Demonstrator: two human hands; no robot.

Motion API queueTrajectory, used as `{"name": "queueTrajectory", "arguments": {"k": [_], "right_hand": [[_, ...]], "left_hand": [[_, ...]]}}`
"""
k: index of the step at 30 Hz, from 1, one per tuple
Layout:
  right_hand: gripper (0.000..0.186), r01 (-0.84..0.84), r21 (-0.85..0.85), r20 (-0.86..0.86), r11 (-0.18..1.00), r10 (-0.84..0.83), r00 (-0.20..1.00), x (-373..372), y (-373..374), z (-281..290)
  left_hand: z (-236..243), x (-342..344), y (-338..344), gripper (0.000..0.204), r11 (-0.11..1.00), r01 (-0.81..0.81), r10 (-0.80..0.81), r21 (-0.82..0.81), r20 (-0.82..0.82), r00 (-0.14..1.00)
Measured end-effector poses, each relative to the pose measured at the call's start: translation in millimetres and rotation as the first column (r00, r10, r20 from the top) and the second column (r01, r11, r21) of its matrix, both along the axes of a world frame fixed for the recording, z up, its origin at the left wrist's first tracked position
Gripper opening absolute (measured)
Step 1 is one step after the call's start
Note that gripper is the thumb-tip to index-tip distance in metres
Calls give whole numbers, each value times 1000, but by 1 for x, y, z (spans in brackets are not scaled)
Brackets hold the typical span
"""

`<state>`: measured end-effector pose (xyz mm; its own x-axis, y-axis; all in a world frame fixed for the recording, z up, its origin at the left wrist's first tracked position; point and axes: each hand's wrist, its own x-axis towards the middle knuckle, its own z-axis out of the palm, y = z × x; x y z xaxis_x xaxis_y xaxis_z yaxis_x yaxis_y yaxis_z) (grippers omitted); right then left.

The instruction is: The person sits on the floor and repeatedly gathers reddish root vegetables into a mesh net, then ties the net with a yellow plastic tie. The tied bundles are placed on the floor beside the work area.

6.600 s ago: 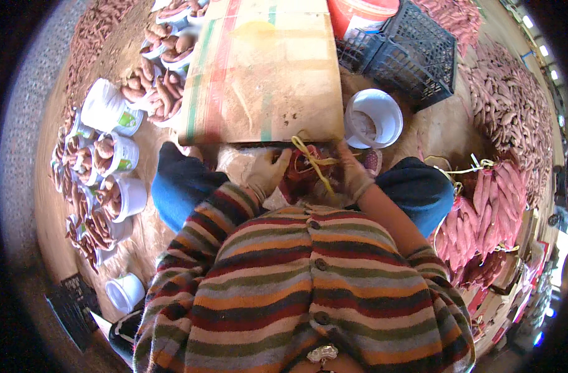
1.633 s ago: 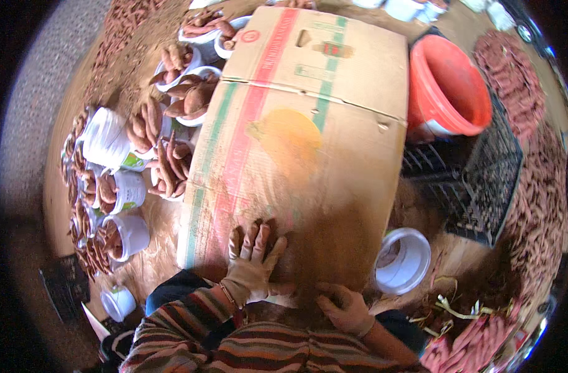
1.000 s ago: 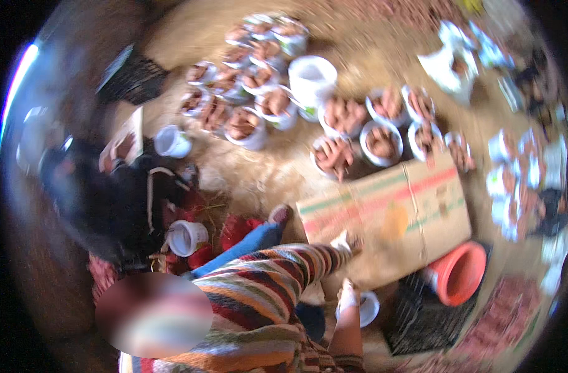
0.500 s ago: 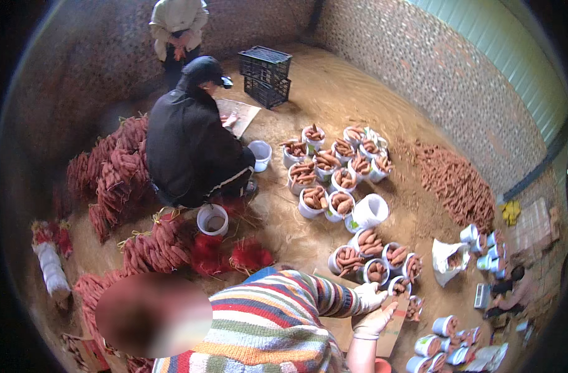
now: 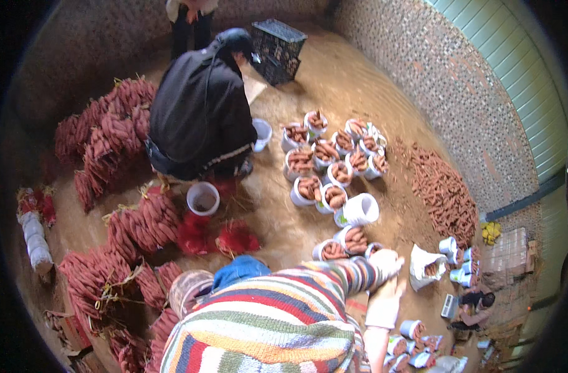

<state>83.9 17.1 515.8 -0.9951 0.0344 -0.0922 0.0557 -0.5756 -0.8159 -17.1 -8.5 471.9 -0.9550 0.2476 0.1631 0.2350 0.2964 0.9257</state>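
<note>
A striped knitted sweater fills the lower middle, its sleeves leading to my two white-gloved hands at the right. My left hand (image 5: 388, 264) reaches over the near buckets and hides part of them; its fingers are too blurred to read. Just below it, my right hand (image 5: 383, 308) has its fingers stretched out toward the left one. Nothing held shows clearly in either hand. Between the sleeves a bit of a pale, reddish cardboard surface (image 5: 357, 304) is visible. White buckets of sweet potatoes (image 5: 355, 240) stand directly beyond my left sleeve.
More filled buckets (image 5: 309, 188) stand farther off, beside an empty white bucket (image 5: 361, 209). A person in black (image 5: 200, 112) crouches near red-netted bundles (image 5: 119, 118); another stands behind. Loose sweet potatoes (image 5: 442, 193) lie piled by the wall. A white sack (image 5: 427, 268) and black crates (image 5: 278, 51) stand around.
The view has shifted, so the surroundings sit farther left and up. My hands hide more of the near buckets, and the cardboard under them shows less. My right fingers look straighter.
</note>
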Motion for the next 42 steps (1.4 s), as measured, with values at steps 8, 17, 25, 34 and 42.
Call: {"name": "queueTrajectory", "arguments": {"k": [8,17,25,34,42], "right_hand": [[82,-81,-471,-52,878,64,997,-49,33,-5],[45,413,-824,163,387,-536,828,-9,120,-83],[57,41,-135,536,990,38,843,45,142,2],[33,455,775,-4,438,-717,697,9,169,36],[22,320,857,38,403,-670,742,-48,111,-72]], "left_hand": [[12,-58,4,49,959,222,-268,177,309,912],[38,-38,30,49,847,480,-530,226,298,794],[10,-109,22,66,912,395,-379,109,592,712],[-39,-176,28,65,868,-372,-40,330,792,609],[-41,-135,98,62,544,-239,-834,804,550,-45]]}}
